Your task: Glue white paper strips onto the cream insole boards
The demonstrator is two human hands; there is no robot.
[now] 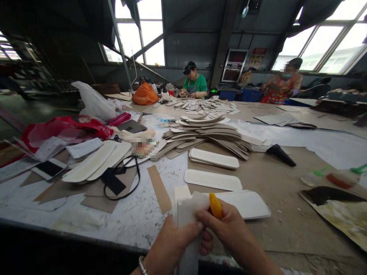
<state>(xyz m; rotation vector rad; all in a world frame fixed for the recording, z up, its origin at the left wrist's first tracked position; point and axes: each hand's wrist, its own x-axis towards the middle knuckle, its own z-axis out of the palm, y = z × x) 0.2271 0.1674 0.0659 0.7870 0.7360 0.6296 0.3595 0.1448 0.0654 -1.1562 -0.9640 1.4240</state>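
At the near table edge, my left hand point(176, 242) is closed around a folded or layered strip of white sheet material point(185, 214). My right hand point(229, 227) meets it from the right, its thumb and fingers pinching at the sheet's edge. A yellow-handled tool point(215, 206) is tucked in that right hand; its working end is hidden. Just beyond the hands lie white rounded-end panels: one point(243, 203) partly behind the right hand, another point(212, 180) farther off, and a small pile point(213, 158) behind that.
A large fanned stack of grey-brown boards point(206, 137) fills the middle. To the left are a phone point(49, 169), white panels point(91, 162) and plastic bags point(91, 101). A dark cone point(281, 154) and glue-like bottles point(342, 177) stand right. Two people point(196, 84) work across the table.
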